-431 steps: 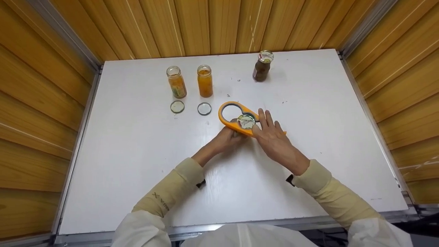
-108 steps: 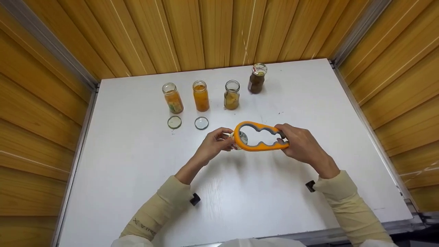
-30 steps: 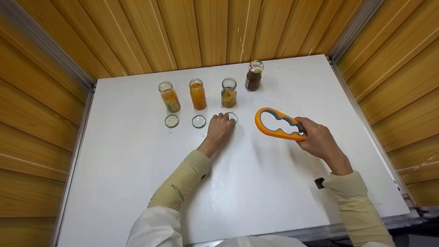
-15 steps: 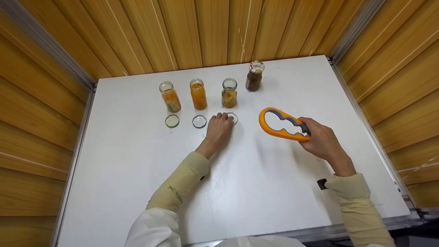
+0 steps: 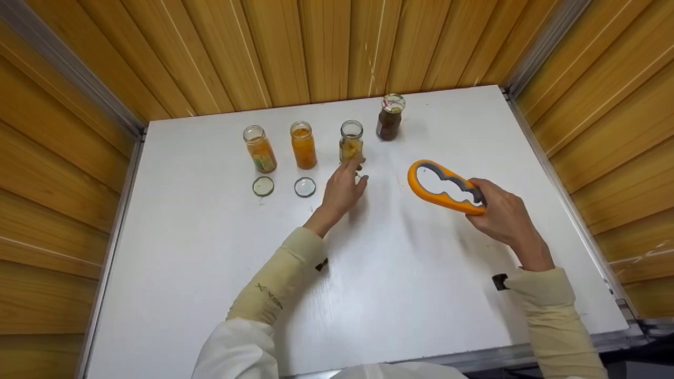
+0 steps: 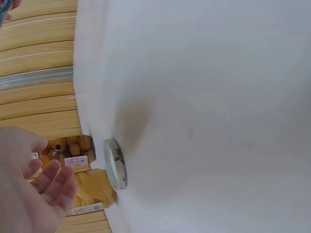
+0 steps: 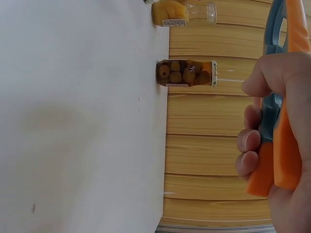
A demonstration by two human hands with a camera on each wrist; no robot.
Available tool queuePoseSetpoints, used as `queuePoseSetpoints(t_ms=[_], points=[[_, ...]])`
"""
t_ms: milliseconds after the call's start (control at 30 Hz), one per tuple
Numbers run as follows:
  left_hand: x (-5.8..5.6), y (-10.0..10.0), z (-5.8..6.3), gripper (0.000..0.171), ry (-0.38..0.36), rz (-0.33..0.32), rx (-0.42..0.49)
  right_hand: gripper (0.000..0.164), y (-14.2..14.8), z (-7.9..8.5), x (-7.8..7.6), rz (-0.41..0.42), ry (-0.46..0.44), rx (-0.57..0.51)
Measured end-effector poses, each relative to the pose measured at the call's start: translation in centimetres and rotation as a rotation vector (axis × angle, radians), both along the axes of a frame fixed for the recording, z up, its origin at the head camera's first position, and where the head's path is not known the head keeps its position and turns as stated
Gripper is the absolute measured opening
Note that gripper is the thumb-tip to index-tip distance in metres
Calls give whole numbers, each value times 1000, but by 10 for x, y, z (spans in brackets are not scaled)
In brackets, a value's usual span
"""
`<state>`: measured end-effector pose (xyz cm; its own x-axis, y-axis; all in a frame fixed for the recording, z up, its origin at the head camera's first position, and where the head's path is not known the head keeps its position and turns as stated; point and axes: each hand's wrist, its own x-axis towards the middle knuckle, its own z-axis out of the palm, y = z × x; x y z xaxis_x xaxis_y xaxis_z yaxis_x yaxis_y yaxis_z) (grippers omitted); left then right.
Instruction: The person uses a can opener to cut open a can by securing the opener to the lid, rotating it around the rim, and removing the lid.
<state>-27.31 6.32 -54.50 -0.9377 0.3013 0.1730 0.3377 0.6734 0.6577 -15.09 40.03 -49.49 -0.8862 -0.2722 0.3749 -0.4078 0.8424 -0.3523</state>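
My left hand [image 5: 341, 189] hovers with loose, parted fingers just in front of an uncapped glass jar of pale yellow pieces [image 5: 350, 146]. Nothing is in its grasp. Under it lies a round metal lid [image 6: 115, 165], plain in the left wrist view but mostly hidden by the hand from above. On the right, my right hand [image 5: 500, 216] grips the handles of an orange and grey jar opener [image 5: 445, 200], raised over the table. Farther back stands a jar of dark brown round pieces [image 5: 388, 126] with its patterned lid on.
Two open jars with orange contents, one at far left [image 5: 260, 152] and one beside it [image 5: 304, 150], stand in the row. Before them lie a greenish lid [image 5: 263, 186] and a silvery lid [image 5: 305, 187]. Wood-panelled walls [image 5: 295, 47] enclose the white table [image 5: 210, 263].
Over the last second my left hand has let go of the lid and risen off it. My right hand has drifted slightly right with the jar opener. Earlier, the third jar was set down uncapped.
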Motion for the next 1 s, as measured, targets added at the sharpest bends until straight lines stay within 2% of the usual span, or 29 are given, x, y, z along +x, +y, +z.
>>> queuePoseSetpoints(t_ms=[167, 467, 633, 767, 1000], points=[[-3, 11, 11, 40, -45, -12, 140, 56, 8, 1, 2, -45, -28, -14], [-11, 28, 23, 47, -127, -7, 260, 54, 21, -1, 5, -106, -46, -22], [-24, 40, 25, 50, -131, -2, 330, 55, 32, -1, 7, -150, -77, -33], [-37, 52, 24, 55, -182, 12, 375, 55, 40, -5, 6, -159, -72, -43], [-51, 70, 17, 66, -264, 19, 426, 54, 52, -10, 2, -202, -96, -69]])
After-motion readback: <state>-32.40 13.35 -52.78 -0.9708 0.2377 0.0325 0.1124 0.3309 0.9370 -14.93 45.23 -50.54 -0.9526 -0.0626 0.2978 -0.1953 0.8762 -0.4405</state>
